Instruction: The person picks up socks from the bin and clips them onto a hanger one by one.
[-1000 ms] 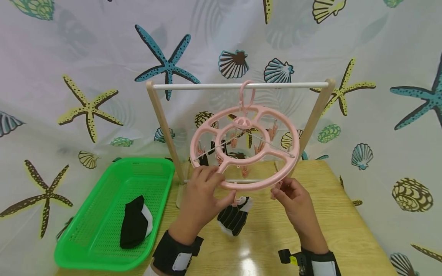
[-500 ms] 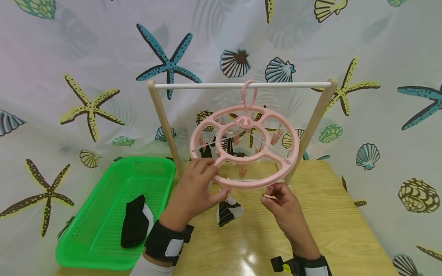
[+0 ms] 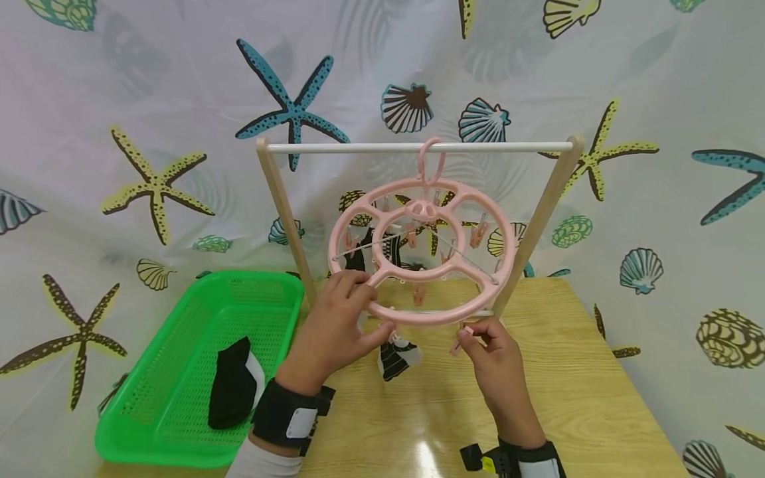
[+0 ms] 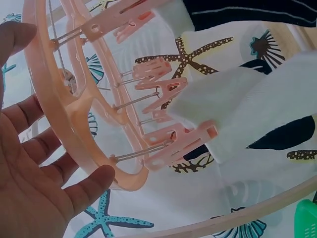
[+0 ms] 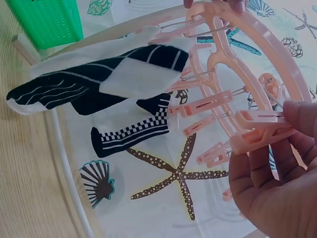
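A round pink clip hanger hangs by its hook from a white rod. My left hand holds its front left rim, fingers and thumb around it in the left wrist view. At the front right, my right hand pinches a pink clothespin between thumb and fingers; no cloth shows in it. Several other clothespins dangle below the ring. A striped black-and-white sock hangs near my left thumb, and a checkered sock hangs farther back.
A green basket stands on the wooden table at left, with a black-and-white sock in it. Wooden posts hold up the rod. Behind is a curtain with sea prints.
My right hand has shifted left and slightly down with its clothespin, which now points down to the left. The hanger has turned slightly, and the striped sock has moved left and up.
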### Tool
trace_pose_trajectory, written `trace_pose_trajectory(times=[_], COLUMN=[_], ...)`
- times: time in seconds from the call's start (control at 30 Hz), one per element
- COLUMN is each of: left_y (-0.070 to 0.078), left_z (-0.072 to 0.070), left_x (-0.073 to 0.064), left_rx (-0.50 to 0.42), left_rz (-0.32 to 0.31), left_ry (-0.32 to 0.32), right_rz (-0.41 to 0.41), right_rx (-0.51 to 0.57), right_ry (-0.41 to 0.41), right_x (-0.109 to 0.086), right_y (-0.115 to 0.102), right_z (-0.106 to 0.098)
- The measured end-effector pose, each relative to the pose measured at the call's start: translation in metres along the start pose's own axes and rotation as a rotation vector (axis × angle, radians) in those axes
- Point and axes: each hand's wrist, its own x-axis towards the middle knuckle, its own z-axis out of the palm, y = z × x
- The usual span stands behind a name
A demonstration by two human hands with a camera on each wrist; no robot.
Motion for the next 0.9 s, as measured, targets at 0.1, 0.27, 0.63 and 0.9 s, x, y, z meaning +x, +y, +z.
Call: trace_pose_trajectory(times=[0.1, 0.27, 0.63, 0.9], left_y=[-0.002, -0.011, -0.114, -0.186], left_z=[0.001, 0.0, -0.028, -0.023], left_x=[-0.002, -0.01, -0.076, -0.127], left_rx=[-0.02, -0.055, -0.137, -0.06], left_rz=[-0.028, -0.028, -0.598, -0.824], left_ry=[0.0, 0.092, 0.126, -0.227], right_rz=[0.018, 0.019, 0.016, 0.018], right_rx=[-0.01, 0.014, 0.068, 0.088], right_ry=[-0.007, -0.009, -0.031, -0.03], right_x=[0.001, 0.002, 0.004, 0.003], right_y=[0.0, 0.002, 0.003, 0.002], right_z=[-0.001, -0.003, -0.001, -0.004])
